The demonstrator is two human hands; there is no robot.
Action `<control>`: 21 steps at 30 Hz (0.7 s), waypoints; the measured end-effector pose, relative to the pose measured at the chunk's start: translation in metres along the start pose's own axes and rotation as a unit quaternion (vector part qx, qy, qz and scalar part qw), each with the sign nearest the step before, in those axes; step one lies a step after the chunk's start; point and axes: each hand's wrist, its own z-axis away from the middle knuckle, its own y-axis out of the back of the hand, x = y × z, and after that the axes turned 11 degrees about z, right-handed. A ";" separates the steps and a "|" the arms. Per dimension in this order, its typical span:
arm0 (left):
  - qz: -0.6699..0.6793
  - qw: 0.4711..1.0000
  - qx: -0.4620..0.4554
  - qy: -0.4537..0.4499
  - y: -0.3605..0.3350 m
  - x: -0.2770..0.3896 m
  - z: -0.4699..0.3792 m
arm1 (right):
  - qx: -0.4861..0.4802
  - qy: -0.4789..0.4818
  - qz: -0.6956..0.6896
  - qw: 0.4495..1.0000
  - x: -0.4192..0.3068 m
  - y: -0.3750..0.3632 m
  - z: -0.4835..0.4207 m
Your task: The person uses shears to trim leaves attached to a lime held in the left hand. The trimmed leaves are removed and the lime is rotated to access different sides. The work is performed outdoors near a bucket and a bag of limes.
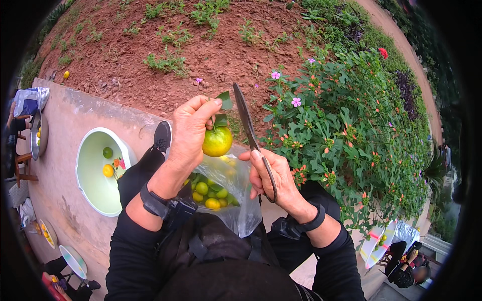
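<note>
In my left hand [190, 126] a leafy stem is pinched between thumb and fingers. From it hangs a yellow-green mandarin [217, 142], with green leaves [224, 101] by my thumb. My right hand [276, 173] grips a pair of dark metal scissors [244, 109], their blades together and pointing up, just right of the fruit and apart from it. Below both hands, a clear plastic bag [244, 214] lies open in front of my lap. Several green and yellow mandarins [211, 193] with leaves fill it; part of them is hidden by the plastic and my left wrist.
A pale green basin [88, 188] holding two fruits stands on the concrete [67, 124] to my left. Flowering plants [331, 124] grow close on the right, beside red soil [124, 82]. Other people sit with basins at far left, lower left and lower right [404, 269].
</note>
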 end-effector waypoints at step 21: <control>-0.023 1.000 -0.007 0.007 -0.005 -0.004 0.004 | -0.013 0.032 0.090 0.995 -0.003 -0.005 0.002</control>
